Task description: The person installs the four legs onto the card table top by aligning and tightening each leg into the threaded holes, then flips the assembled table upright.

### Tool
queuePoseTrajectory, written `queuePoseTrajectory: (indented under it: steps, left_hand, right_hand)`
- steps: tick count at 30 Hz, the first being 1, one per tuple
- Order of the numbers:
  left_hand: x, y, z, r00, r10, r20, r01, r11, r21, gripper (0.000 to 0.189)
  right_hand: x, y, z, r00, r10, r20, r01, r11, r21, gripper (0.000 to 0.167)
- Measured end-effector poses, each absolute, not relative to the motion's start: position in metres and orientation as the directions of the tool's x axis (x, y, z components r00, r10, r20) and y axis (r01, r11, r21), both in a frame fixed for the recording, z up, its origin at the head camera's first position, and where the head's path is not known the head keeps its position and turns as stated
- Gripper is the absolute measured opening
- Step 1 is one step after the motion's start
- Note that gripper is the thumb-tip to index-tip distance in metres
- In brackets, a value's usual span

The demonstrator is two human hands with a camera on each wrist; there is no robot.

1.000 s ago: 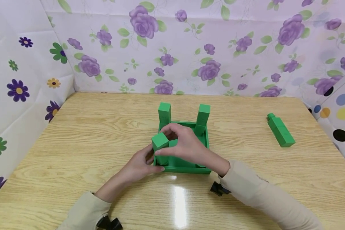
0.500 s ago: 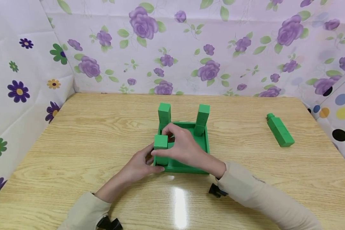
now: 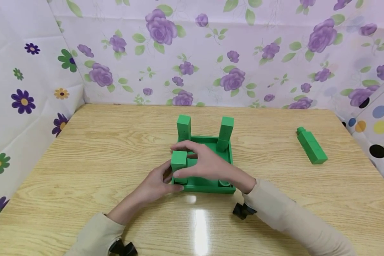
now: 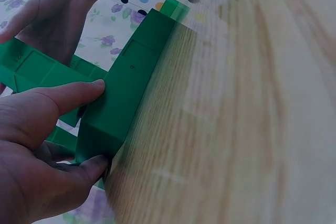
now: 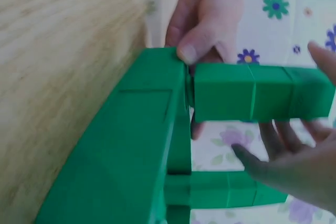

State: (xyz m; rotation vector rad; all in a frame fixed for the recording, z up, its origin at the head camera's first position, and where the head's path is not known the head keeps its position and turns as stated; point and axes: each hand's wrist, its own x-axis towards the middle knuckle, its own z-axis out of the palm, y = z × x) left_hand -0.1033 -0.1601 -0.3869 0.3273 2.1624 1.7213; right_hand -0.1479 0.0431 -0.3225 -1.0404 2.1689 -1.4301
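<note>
A shallow green tray (image 3: 208,189) with a raised rim lies on the wooden table. Green square posts (image 3: 184,125) (image 3: 226,126) stand upright at its two back corners. At the front left corner stands another square post (image 3: 179,159). My left hand (image 3: 153,183) grips that tray corner, thumb on the rim and fingers at the outer side. Around the front left post, my right hand (image 3: 206,163) has its fingers spread; in the right wrist view the right hand (image 5: 299,156) appears apart from the post (image 5: 241,93). A round socket (image 3: 224,183) shows at the front right corner.
A loose green square post (image 3: 312,146) with a round peg at one end lies on the right of the table (image 3: 115,142). Flower-printed cloth (image 3: 204,53) hangs behind the table and at its sides.
The front left post turned until its edges lined up with the tray, then stayed put. My right fingers have loosened and spread from it. My left hand has stayed at the corner.
</note>
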Motion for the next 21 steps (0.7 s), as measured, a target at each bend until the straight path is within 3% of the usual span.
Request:
queuePoseTrajectory:
  steps: [8,15,21]
  left_hand:
    - [-0.103,-0.160,-0.387,-0.911,0.389,-0.139,-0.047,0.236,0.971,0.087]
    - [-0.104,-0.161,-0.389,-0.910,0.387,-0.150,-0.063,0.227,0.972,0.089]
    - [-0.104,-0.161,-0.389,-0.910,0.388,-0.145,-0.056,0.232,0.971,0.090]
  right_hand:
    - [-0.165,0.054,-0.323,-0.540,-0.833,0.117,-0.230,0.013,-0.973,0.060]
    - [-0.166,0.054,-0.324,-0.557,-0.823,0.109,-0.212,0.014,-0.977,0.054]
    - [-0.167,0.054,-0.322,-0.575,-0.811,0.108,-0.318,0.100,-0.943,0.051]
